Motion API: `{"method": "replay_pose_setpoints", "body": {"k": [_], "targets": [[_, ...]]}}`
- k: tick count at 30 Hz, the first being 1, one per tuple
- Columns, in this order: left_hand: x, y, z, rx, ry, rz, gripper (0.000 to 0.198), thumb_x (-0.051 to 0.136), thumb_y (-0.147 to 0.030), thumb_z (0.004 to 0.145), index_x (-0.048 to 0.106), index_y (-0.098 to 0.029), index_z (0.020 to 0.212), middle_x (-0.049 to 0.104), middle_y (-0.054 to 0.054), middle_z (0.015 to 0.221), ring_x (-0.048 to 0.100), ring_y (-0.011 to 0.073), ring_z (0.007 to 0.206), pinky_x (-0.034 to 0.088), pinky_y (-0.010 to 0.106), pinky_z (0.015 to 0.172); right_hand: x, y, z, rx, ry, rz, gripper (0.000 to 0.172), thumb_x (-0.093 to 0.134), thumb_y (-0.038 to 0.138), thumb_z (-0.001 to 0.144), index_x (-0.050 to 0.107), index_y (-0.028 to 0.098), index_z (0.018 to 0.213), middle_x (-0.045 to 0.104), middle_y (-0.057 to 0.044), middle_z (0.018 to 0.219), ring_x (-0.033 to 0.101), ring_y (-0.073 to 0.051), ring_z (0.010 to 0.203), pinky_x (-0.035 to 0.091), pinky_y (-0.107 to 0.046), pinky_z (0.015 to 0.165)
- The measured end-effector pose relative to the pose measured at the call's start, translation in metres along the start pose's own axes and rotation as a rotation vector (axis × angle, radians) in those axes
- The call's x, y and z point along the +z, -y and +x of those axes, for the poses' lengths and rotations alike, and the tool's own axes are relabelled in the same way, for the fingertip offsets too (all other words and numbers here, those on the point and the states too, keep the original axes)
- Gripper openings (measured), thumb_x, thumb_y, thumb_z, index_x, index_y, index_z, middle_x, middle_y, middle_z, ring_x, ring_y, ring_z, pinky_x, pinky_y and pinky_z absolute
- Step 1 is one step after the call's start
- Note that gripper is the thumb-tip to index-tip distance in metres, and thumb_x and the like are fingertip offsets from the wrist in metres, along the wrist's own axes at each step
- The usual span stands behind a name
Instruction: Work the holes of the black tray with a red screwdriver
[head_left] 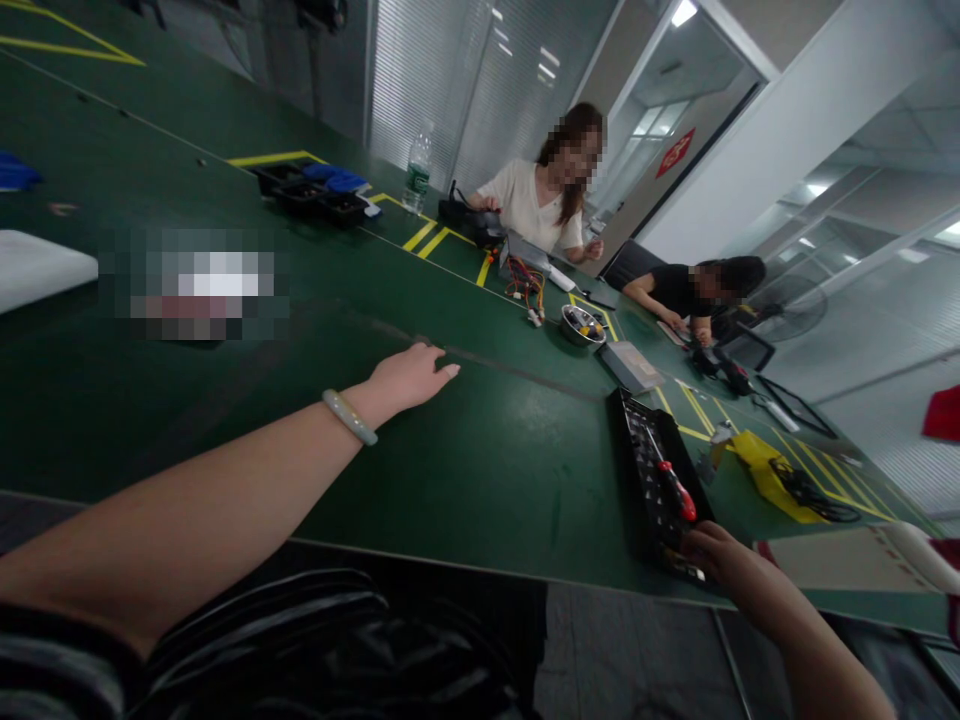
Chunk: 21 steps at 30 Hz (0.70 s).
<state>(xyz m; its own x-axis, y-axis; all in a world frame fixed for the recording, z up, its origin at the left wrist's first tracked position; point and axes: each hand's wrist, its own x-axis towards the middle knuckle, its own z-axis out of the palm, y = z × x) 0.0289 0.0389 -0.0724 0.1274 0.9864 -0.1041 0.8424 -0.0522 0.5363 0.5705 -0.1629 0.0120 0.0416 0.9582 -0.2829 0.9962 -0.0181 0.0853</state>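
My left hand, with a pale bangle at the wrist, reaches over the green table. Its palm faces down, the thumb stands apart from the fingers, and nothing shows in it. At the right lies a long black tray with a studded inside. A screwdriver with a red and black handle rests in the tray, its shaft pointing away from me. My right hand is at the tray's near end, fingers curled down inside it. What those fingers hold, if anything, is hidden; a small shiny piece shows beside them.
Beyond the tray are a grey flat box, a metal bowl of small parts and coloured wires. A yellow bag lies right. A water bottle stands near a black tray. Two people sit across the table.
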Motion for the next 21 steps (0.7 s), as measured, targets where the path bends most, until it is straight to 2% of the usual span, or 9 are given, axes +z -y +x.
{"method": "replay_pose_setpoints", "body": {"k": [2, 6, 9, 12, 15, 17, 19, 21], "targets": [[0.001, 0.001, 0.001, 0.003, -0.001, -0.003, 0.075, 0.042, -0.067, 0.106, 0.053, -0.019, 0.163, 0.064, 0.02, 0.152, 0.071, 0.0361, 0.12, 0.062, 0.043, 0.09, -0.005, 0.007, -0.006, 0.042, 0.039, -0.02, 0.029, 0.051, 0.039, 0.093, 0.079, 0.03, 0.092, 0.075, -0.007, 0.123, 0.076, -0.023, 0.097, 0.054, -0.031, 0.073], [0.002, 0.002, 0.002, 0.009, -0.001, -0.007, 0.075, 0.042, -0.068, 0.106, 0.054, -0.02, 0.162, 0.065, 0.019, 0.15, 0.073, 0.0349, 0.115, 0.062, 0.042, 0.086, -0.012, 0.01, -0.01, 0.077, 0.076, -0.008, 0.036, 0.043, 0.037, 0.097, 0.078, 0.03, 0.099, 0.069, -0.008, 0.139, 0.075, -0.025, 0.109, 0.055, -0.037, 0.091], [0.002, 0.003, 0.002, 0.006, -0.001, -0.007, 0.075, 0.043, -0.068, 0.106, 0.054, -0.02, 0.162, 0.065, 0.019, 0.149, 0.074, 0.0347, 0.113, 0.062, 0.042, 0.084, -0.011, -0.002, -0.008, 0.069, 0.042, 0.005, 0.038, 0.042, 0.04, 0.097, 0.078, 0.029, 0.102, 0.068, -0.009, 0.14, 0.075, -0.026, 0.113, 0.055, -0.038, 0.096], [0.002, 0.003, 0.001, 0.007, 0.0, -0.007, 0.075, 0.043, -0.068, 0.106, 0.053, -0.02, 0.163, 0.065, 0.019, 0.15, 0.073, 0.0353, 0.116, 0.063, 0.042, 0.084, -0.009, -0.023, -0.002, 0.114, -0.017, 0.029, 0.042, 0.041, 0.045, 0.098, 0.079, 0.028, 0.104, 0.071, -0.011, 0.133, 0.077, -0.027, 0.107, 0.057, -0.039, 0.093], [0.001, 0.002, 0.001, 0.007, -0.004, -0.002, 0.075, 0.042, -0.068, 0.106, 0.053, -0.02, 0.163, 0.065, 0.02, 0.15, 0.072, 0.0362, 0.119, 0.063, 0.042, 0.087, -0.009, -0.035, 0.005, 0.225, -0.13, 0.041, 0.053, 0.037, 0.05, 0.098, 0.077, 0.025, 0.123, 0.072, -0.016, 0.134, 0.077, -0.031, 0.111, 0.059, -0.045, 0.096], [0.001, 0.002, 0.001, 0.005, -0.007, 0.003, 0.075, 0.043, -0.068, 0.106, 0.053, -0.019, 0.163, 0.064, 0.02, 0.151, 0.071, 0.0368, 0.122, 0.062, 0.043, 0.089, -0.007, -0.033, 0.008, 0.232, -0.161, 0.062, 0.058, 0.039, 0.053, 0.097, 0.073, 0.023, 0.135, 0.072, -0.018, 0.139, 0.076, -0.033, 0.118, 0.06, -0.047, 0.1], [0.002, 0.002, 0.002, 0.007, -0.009, 0.009, 0.075, 0.043, -0.067, 0.106, 0.053, -0.019, 0.163, 0.064, 0.02, 0.151, 0.071, 0.0369, 0.123, 0.062, 0.043, 0.091, -0.003, -0.024, 0.009, 0.168, -0.12, 0.11, 0.055, 0.048, 0.055, 0.093, 0.078, 0.024, 0.128, 0.076, -0.015, 0.134, 0.077, -0.032, 0.116, 0.061, -0.043, 0.102], [0.002, 0.002, 0.002, 0.009, -0.009, 0.015, 0.075, 0.043, -0.068, 0.106, 0.054, -0.019, 0.162, 0.064, 0.019, 0.151, 0.071, 0.0365, 0.123, 0.061, 0.044, 0.093, 0.002, -0.01, 0.007, 0.089, -0.009, 0.222, 0.05, 0.057, 0.056, 0.087, 0.082, 0.025, 0.116, 0.082, -0.011, 0.125, 0.079, -0.029, 0.112, 0.062, -0.038, 0.101]]}}
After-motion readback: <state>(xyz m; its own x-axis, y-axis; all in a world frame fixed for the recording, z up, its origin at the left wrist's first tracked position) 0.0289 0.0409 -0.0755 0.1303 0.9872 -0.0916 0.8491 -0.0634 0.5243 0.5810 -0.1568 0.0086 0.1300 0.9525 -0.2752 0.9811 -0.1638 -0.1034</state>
